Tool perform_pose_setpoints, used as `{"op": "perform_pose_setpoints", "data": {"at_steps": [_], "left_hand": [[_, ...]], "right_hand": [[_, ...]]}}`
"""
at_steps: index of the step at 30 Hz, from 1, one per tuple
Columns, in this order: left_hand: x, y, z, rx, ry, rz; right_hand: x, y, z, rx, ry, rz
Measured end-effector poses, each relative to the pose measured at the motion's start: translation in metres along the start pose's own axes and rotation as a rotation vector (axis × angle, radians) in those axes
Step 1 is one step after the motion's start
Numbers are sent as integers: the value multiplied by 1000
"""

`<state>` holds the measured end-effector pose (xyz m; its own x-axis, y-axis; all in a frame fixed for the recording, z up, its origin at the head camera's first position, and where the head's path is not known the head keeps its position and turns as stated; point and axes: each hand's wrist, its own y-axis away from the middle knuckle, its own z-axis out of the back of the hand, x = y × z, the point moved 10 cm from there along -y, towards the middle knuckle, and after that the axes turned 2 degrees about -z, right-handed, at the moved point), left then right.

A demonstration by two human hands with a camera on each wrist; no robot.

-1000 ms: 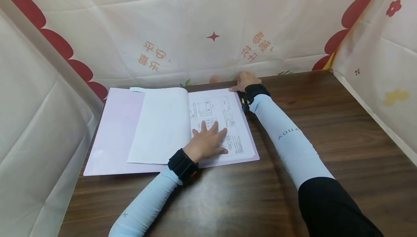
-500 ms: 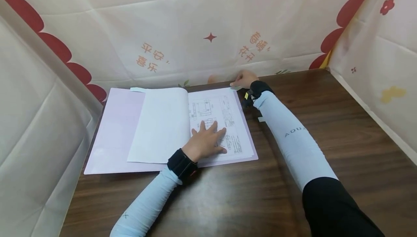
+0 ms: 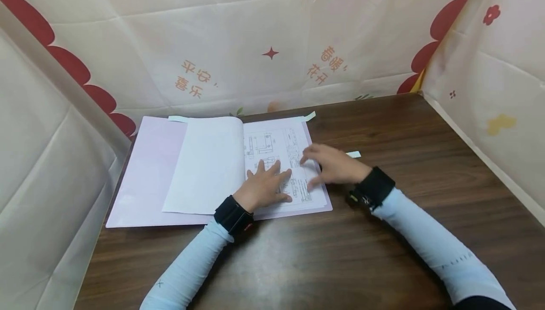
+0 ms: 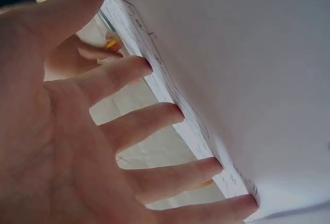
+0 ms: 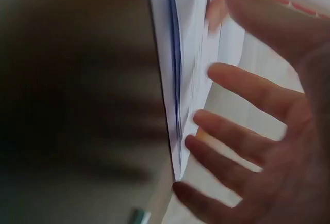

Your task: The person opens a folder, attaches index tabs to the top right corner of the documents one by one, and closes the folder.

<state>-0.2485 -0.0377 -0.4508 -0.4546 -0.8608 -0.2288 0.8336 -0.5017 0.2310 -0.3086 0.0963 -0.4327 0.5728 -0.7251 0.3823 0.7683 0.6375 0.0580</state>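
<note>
A lavender folder [image 3: 140,177] lies open on the table. Its turned white sheet [image 3: 204,168] is on the left, and a page with line drawings [image 3: 278,132] is on the right. My left hand [image 3: 265,187] rests on this drawing page, fingers spread; in the left wrist view its fingertips [image 4: 175,111] touch the paper. Over the page's right edge hovers my right hand [image 3: 334,164], fingers apart and slightly bent, holding nothing. Whether it touches the paper I cannot tell. A pale green tab [image 3: 310,116] sticks out at the page's top right corner.
Another pale strip [image 3: 353,154] lies just beyond the right hand, partly hidden by it. A third pale tab [image 3: 178,119] shows at the top of the turned sheet. Printed cloth [image 3: 238,73] hangs behind the wooden table [image 3: 383,130] and at both sides.
My right hand has let go of the tab at the top right corner and come down toward me to the page's right edge, uncovering the tab. The left hand stays in place.
</note>
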Motion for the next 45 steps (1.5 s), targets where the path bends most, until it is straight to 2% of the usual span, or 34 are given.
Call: {"op": "perform_pose_setpoints", "data": {"at_steps": [2, 4, 9, 12, 16, 21, 24, 27, 30, 32, 36, 38, 39, 41, 45], "left_hand": [[1, 0, 1, 1, -3, 1], [3, 0, 2, 7, -7, 8], [3, -2, 2, 19, -3, 6], [3, 2, 3, 0, -8, -6], [4, 19, 1, -54, -15, -26], [1, 45, -1, -121, -33, -96], [-1, 53, 2, -174, -61, -137], [-4, 56, 8, -217, -76, -159], [-6, 57, 13, -260, -103, -168], [-7, 59, 17, -300, -130, -165], [-8, 63, 25, -383, -205, -142], [-7, 63, 27, -404, -221, -131], [-7, 64, 28, -414, -228, -127], [-7, 66, 31, -440, -228, -119], [-6, 75, 39, -533, -218, -99]], "right_hand": [[10, 12, -8, 26, 33, 14], [16, 18, -10, 18, 68, 22], [18, 20, -8, -14, 98, 17], [18, 21, -12, -10, 114, 7], [20, 24, -19, 1, 128, -7], [23, 24, -23, -7, 142, -17], [27, 21, -21, -17, 145, -5], [28, 18, -18, -29, 148, -12], [27, 20, -11, -36, 133, -26], [28, 22, 0, -68, 80, -26], [30, 31, 33, -218, -43, -9], [31, 35, 43, -273, -51, 7], [32, 36, 43, -275, -38, 17], [34, 35, 34, -221, 12, 30], [36, 31, 1, -40, 138, 38]]}}
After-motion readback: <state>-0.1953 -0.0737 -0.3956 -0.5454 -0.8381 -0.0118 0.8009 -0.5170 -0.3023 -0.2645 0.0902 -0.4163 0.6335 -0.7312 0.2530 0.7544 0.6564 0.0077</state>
